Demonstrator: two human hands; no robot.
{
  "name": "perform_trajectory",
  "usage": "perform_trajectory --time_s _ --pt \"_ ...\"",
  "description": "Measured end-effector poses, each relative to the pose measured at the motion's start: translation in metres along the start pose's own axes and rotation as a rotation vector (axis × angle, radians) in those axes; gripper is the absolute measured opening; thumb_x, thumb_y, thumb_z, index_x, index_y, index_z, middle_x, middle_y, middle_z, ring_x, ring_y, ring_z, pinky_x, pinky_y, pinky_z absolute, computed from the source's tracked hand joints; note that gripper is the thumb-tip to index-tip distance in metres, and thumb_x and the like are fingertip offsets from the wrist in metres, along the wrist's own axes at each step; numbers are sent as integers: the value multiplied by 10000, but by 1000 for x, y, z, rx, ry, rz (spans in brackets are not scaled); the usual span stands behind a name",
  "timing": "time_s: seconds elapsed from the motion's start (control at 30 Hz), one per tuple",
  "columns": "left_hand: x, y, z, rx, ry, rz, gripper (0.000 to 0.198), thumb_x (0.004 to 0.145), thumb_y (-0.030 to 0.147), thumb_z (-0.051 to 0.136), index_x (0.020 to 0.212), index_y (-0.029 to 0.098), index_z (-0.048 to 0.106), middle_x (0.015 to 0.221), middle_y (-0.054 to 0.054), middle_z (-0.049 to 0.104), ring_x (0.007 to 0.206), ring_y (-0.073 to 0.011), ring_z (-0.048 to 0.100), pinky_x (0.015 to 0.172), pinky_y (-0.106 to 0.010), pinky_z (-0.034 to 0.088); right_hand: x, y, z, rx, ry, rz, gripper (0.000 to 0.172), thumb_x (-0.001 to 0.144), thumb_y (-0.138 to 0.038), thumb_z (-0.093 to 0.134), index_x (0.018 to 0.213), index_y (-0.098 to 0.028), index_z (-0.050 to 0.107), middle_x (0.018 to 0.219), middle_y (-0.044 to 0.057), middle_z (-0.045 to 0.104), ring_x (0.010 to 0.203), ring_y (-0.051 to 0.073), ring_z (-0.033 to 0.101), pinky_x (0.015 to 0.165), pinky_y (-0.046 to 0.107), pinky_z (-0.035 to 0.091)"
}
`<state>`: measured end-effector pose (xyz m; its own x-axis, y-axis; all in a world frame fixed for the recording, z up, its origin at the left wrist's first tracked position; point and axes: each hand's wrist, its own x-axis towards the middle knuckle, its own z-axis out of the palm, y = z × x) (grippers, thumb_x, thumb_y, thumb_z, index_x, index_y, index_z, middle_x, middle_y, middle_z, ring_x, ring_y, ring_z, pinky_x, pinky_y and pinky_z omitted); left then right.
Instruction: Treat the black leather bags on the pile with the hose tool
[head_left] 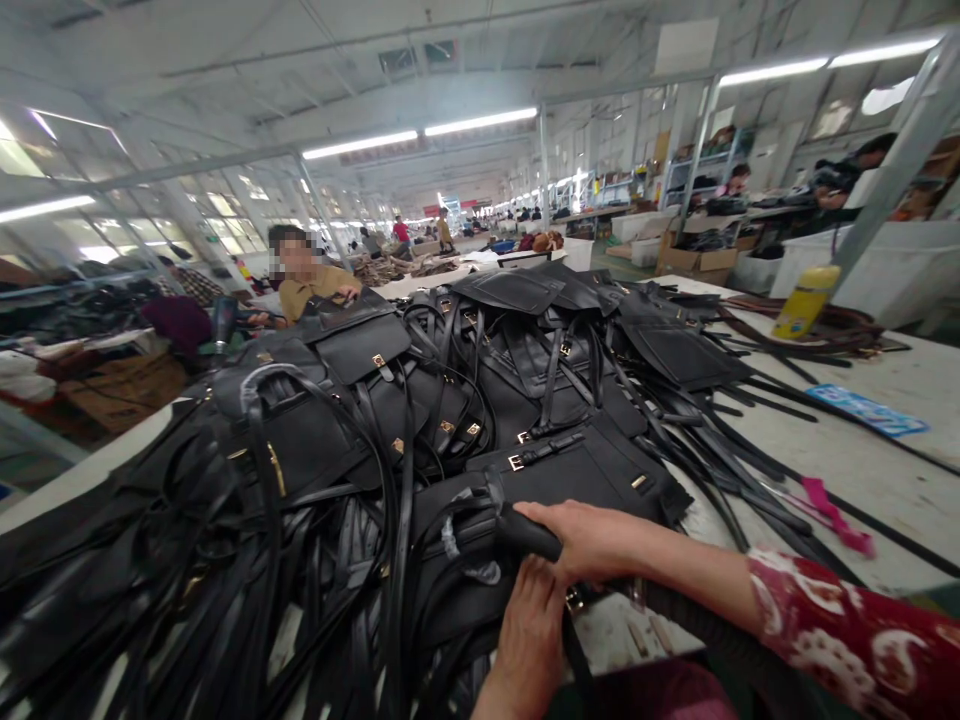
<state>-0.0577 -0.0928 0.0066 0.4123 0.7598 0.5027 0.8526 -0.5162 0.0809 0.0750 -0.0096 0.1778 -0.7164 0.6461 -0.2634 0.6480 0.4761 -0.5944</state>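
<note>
My right hand (581, 540) is closed around a thick black tube-like piece (529, 535), its thumb and fingers at the near edge of a black bag panel (562, 475) with a gold buckle. Just below it, my left hand (534, 605) has its fingers pressed together against the black material; what they grip is hidden. Both hands are close together, nearly touching. Around them lies a big heap of black bags (360, 345) with long straps and gold fittings. Clear plastic wrap (450, 540) covers a strap left of my hands.
On the pale table (877, 500) at right lie loose black straps, a pink ribbon (836, 520), a blue-and-white label (870, 410) and a yellow bottle (806, 300). A person (307, 280) stands beyond the heap. A metal post (889, 160) leans at right.
</note>
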Motion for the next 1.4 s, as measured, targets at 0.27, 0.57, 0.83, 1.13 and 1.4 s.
perform_trajectory --time_s 0.27,0.57,0.83,1.13,1.4 --pt "-3 -4 7 17 92 47 351 727 37 377 1032 117 532 1094 -136 571 1118 -245 452 873 -449 473 12 -1 9 -23 229 59 791 606 -153 481 1334 -270 195 853 59 606 749 221 586 589 251 389" --pt "2 -1 -21 -171 43 -121 405 707 101 424 1091 189 515 1085 -109 553 1066 -246 465 880 -461 419 -6 4 17 287 130 30 790 551 -146 559 1288 -295 316 687 -49 601 441 106 521 435 177 365" --pt "39 -51 -86 -1076 -226 -1358 409 674 277 439 1048 116 481 405 85 365 299 -62 240 332 -190 182 -15 40 29 517 160 147 836 595 -105 514 1337 -258 161 666 -50 547 406 84 490 380 158 381" --pt "57 -38 -76 -1281 -175 -1415 433 618 303 453 1020 142 437 439 104 359 313 -23 208 360 -154 143 -54 74 46 808 270 120 812 595 -63 493 1328 -263 207 566 -79 518 368 67 439 336 139 352" --pt "48 -46 -76 -974 -15 -1323 457 650 380 485 1038 141 449 411 88 429 293 -70 310 332 -184 203 -65 82 44 841 267 95 820 583 -56 491 1322 -280 215 582 -83 524 390 67 432 368 149 339"
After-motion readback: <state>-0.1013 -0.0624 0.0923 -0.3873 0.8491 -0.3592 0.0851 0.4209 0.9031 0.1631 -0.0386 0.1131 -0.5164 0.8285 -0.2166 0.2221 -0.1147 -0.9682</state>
